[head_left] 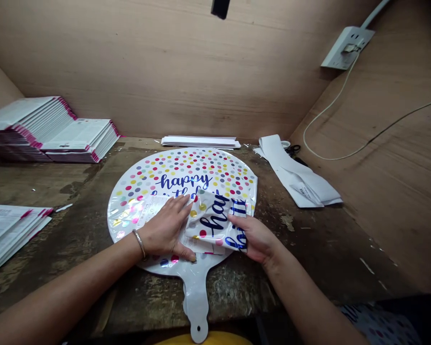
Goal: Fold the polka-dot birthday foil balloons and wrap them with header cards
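Where folded, balloon (215,218) apparently lies under fingers (181,203).

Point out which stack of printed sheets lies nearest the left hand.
The stack at the table's left edge, closest to the left hand; the two pink-edged stacks sit farther back against the wall.

A packing booth in a small workshop

Bare plywood walls (187,62) box in a worn, stained counter (309,239); stacks of printed cards (50,127) and a pile of white paper sleeves (301,177) lie along its edges, a flat foil balloon (187,177) lies in the middle, and a wall socket (346,47) feeds loose cables.
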Demonstrator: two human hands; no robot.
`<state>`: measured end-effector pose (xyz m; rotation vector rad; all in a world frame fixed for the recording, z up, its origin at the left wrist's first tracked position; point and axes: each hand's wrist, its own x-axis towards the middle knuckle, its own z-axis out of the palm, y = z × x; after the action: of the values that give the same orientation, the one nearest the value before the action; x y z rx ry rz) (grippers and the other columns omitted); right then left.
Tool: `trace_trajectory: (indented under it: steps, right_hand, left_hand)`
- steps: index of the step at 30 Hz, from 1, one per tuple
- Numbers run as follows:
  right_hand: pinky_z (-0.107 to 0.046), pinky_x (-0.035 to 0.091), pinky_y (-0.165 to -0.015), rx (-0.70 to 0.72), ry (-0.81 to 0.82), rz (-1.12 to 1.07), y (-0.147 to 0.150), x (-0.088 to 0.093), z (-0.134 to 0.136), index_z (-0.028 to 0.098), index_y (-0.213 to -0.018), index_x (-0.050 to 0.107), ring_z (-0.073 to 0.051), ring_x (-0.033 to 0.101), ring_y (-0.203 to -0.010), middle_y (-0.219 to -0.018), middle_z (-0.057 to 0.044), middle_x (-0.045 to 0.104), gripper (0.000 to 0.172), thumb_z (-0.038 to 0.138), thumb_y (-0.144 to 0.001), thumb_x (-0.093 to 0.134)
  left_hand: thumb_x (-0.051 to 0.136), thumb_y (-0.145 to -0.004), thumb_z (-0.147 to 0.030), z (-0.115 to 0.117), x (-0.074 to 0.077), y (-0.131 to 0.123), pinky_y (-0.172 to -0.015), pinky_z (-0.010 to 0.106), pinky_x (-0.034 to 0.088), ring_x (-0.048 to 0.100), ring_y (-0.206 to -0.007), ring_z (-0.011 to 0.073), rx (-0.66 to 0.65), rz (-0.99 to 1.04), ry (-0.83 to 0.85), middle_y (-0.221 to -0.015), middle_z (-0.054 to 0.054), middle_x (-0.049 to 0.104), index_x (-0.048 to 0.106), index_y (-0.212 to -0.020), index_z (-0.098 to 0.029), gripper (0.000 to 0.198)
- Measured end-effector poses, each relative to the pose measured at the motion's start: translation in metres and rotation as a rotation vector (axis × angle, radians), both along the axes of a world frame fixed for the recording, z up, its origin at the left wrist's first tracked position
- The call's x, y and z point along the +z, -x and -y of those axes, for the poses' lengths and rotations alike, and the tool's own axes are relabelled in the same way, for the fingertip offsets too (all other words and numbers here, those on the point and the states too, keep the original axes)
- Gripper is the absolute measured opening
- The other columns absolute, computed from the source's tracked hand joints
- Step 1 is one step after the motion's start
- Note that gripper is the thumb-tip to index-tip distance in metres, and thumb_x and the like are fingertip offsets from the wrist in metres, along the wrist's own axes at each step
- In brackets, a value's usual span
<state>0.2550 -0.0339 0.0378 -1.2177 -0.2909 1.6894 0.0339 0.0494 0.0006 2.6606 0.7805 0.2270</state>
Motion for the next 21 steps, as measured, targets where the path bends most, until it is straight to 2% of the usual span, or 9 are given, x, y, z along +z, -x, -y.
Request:
trace_trajectory:
  steps: [5, 10, 12, 15, 18, 21]
  right_hand:
    - [-0.043, 0.055, -0.080, 0.067, -0.044, -0.001, 0.021, 0.001, -0.006, 0.010, -0.113, 0.058, -0.025, 0.069, -0.086, -0.095, -0.012, 0.072, 0.034, 0.010, -0.079, 0.055]
    - [-0.043, 0.053, -0.084, 0.089, -0.106, -0.050, 0.037, -0.008, -0.017, 0.010, -0.111, 0.057, -0.024, 0.069, -0.086, -0.092, -0.011, 0.072, 0.032, 0.012, -0.079, 0.056]
    - [-0.043, 0.052, -0.086, 0.094, -0.089, -0.124, 0.042, -0.014, -0.019, 0.008, -0.111, 0.057, -0.023, 0.068, -0.088, -0.091, -0.012, 0.072, 0.031, 0.011, -0.081, 0.053]
    - [-0.041, 0.051, -0.089, 0.086, -0.076, -0.194, 0.043, -0.018, -0.020, 0.006, -0.110, 0.057, -0.022, 0.067, -0.091, -0.092, -0.013, 0.072, 0.029, 0.010, -0.082, 0.050]
    - [-0.041, 0.052, -0.087, 0.057, -0.104, -0.195, 0.036, -0.011, -0.017, 0.006, -0.112, 0.057, -0.023, 0.067, -0.091, -0.094, -0.013, 0.072, 0.030, 0.011, -0.083, 0.050]
    - [-0.043, 0.055, -0.080, -0.059, -0.146, -0.067, 0.017, 0.005, -0.013, 0.010, -0.115, 0.055, -0.023, 0.068, -0.087, -0.095, -0.011, 0.072, 0.032, 0.012, -0.084, 0.050]
  left_hand:
    - [0.065, -0.044, -0.077, 0.001, -0.001, 0.002, -0.108, 0.058, 0.012, 0.014, -0.134, 0.0422, 0.042, 0.061, 0.059, -0.149, 0.017, 0.019, 0.026, -0.141, -0.020, 0.120]
    - [0.070, -0.048, -0.070, 0.006, 0.003, 0.005, -0.110, 0.052, 0.016, 0.033, -0.127, 0.0347, 0.014, 0.156, 0.093, -0.139, 0.006, 0.041, 0.036, -0.136, -0.028, 0.104]
    - [0.069, -0.049, -0.070, 0.008, 0.007, 0.006, -0.110, 0.052, 0.016, 0.036, -0.126, 0.0339, 0.019, 0.144, 0.077, -0.136, 0.004, 0.045, 0.038, -0.135, -0.029, 0.100]
    - [0.065, -0.051, -0.073, 0.009, 0.011, 0.005, -0.109, 0.058, 0.008, 0.032, -0.127, 0.0375, 0.023, 0.044, 0.026, -0.137, 0.006, 0.044, 0.036, -0.136, -0.028, 0.100]
    - [0.064, -0.052, -0.073, 0.009, 0.015, 0.003, -0.107, 0.062, 0.005, 0.028, -0.127, 0.0411, 0.030, -0.009, -0.031, -0.140, 0.010, 0.038, 0.032, -0.138, -0.026, 0.103]
    - [0.066, -0.052, -0.068, 0.009, 0.022, 0.003, -0.107, 0.059, 0.011, 0.031, -0.125, 0.0402, 0.059, 0.008, -0.069, -0.138, 0.014, 0.036, 0.029, -0.139, -0.022, 0.105]
